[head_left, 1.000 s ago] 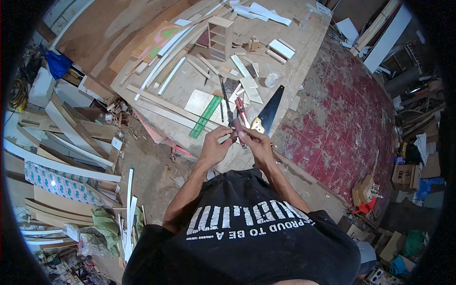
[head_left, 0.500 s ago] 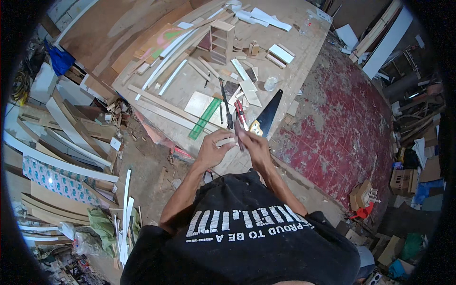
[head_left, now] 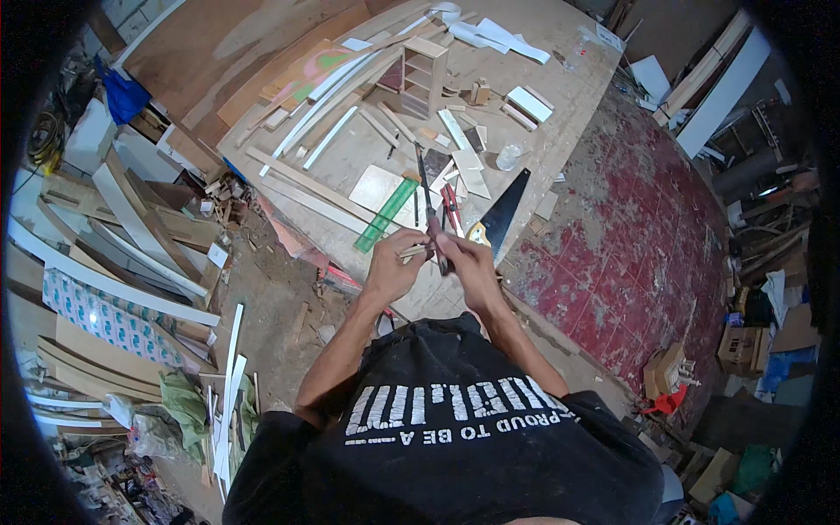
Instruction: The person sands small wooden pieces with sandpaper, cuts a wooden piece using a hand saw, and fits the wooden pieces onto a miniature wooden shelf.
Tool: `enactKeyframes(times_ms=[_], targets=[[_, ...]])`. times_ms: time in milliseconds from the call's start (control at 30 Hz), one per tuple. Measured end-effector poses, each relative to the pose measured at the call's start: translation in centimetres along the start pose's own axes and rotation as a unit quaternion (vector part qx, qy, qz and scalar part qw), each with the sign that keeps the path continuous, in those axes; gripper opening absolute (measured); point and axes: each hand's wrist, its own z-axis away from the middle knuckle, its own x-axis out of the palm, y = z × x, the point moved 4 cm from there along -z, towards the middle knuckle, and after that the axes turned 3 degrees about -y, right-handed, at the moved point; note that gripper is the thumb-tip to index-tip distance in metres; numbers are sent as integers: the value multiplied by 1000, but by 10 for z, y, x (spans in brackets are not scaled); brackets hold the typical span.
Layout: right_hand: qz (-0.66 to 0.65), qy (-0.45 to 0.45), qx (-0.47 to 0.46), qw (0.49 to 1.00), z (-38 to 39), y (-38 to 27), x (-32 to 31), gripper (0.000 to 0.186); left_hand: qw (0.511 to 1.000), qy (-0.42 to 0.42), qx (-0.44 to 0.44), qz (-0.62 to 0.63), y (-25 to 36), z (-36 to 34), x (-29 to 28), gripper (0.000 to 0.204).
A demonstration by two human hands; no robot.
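Note:
Low over the near edge of the worktable (head_left: 420,302), my left hand (head_left: 395,268) is closed round a small pale wooden piece (head_left: 414,252). My right hand (head_left: 467,269) pinches a thin reddish-brown strip (head_left: 434,229), possibly sandpaper, against the end of that piece. The two hands almost meet, and the fingers hide part of what they hold. Just beyond them lie red-handled pliers (head_left: 451,207) and a long, thin dark tool (head_left: 423,179). A green ruler (head_left: 387,215) rests to the left. The handsaw (head_left: 506,210) with a black blade lies to the right.
A small wooden shelf unit (head_left: 423,79) stands farther back among offcuts. Long wooden strips (head_left: 315,188) run along the table's left side. A clear cup (head_left: 508,157) and a white-topped block (head_left: 528,105) sit at right. Curved panels (head_left: 114,271) lean at far left.
The small wooden piece has turned in my left hand, and the reddish-brown strip has shifted left against it. The view has moved slightly; the tools on the table stay put.

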Motion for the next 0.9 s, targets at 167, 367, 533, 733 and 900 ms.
enactKeyframes(times_ms=[167, 367, 533, 733, 900], targets=[[-13, -1, 20, 1000, 9, -8, 11, 38, 999, 24, 21, -38, 3, 0, -8, 19], [-20, -28, 33, 999, -13, -5, 6, 33, 994, 41, 81, -57, 14, -2, -3, 16], [-32, 26, 19, 999, -25, 5, 15, 35, 994, 48, 87, -42, 2, 0, -4, 15], [-191, -5, 60, 980, -27, 10, 16, 24, 990, 128, 15, 53, 6, -11, -4, 17], [-148, -31, 17, 988, -26, 7, 4, 27, 993, 36, -93, 65, -8, -6, -4, 22]])
